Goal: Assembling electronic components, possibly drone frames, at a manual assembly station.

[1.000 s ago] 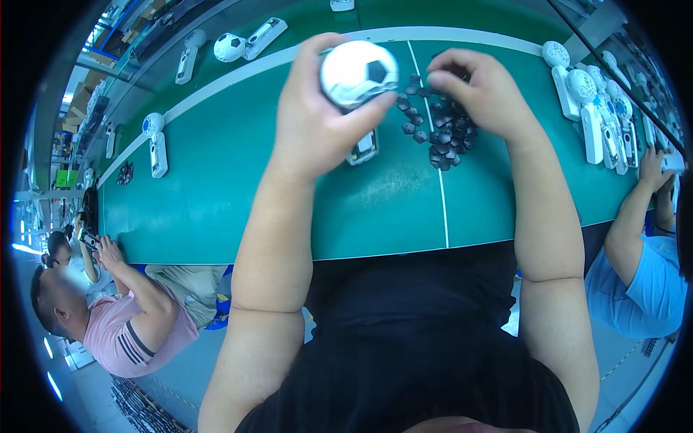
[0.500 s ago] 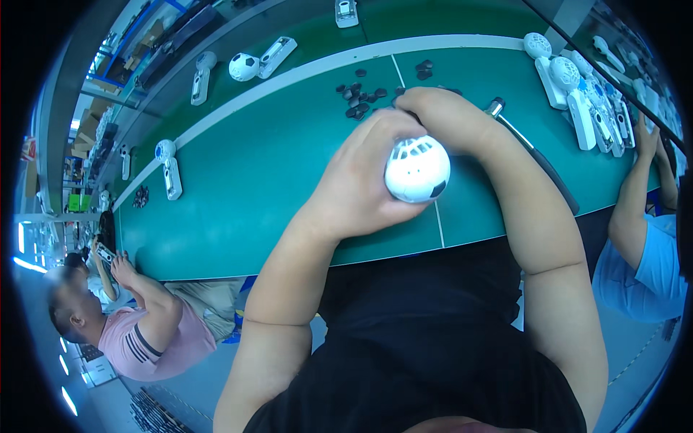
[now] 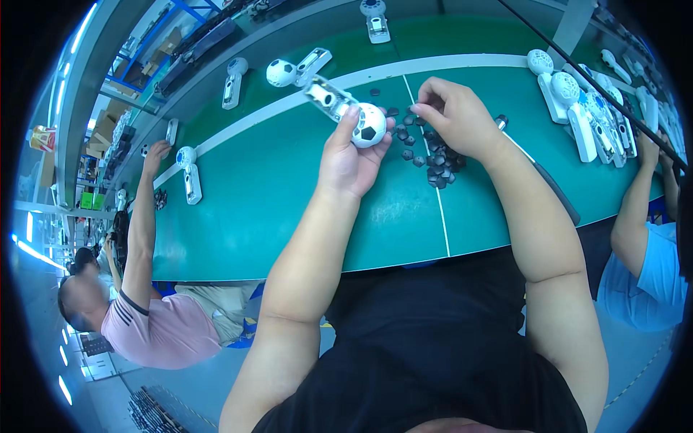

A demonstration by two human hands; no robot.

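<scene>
My left hand [image 3: 348, 162] is closed around a white handheld device [image 3: 369, 119] with a round, football-patterned head. A black pentagon shows on the ball, and the device's handle points up and left with its inside exposed. My right hand [image 3: 462, 119] hovers just right of it, thumb and forefinger pinched together; whatever sits at the fingertips is too small to make out. Below and beside that hand, many small black pentagonal pieces [image 3: 442, 162] lie in a loose heap on the green table [image 3: 289, 195].
A hammer [image 3: 541, 173] with a dark handle lies right of my right forearm. White devices [image 3: 577, 108] cluster at the right, while others [image 3: 189, 177] stand along the far and left side. One co-worker [image 3: 162, 328] reaches out at the left; another [image 3: 642, 267] sits at the right.
My left hand has turned and moved up-left, so the device's handle shows. My right hand has come away from the device to the right, uncovering the heap. The left co-worker's arm now reaches forward.
</scene>
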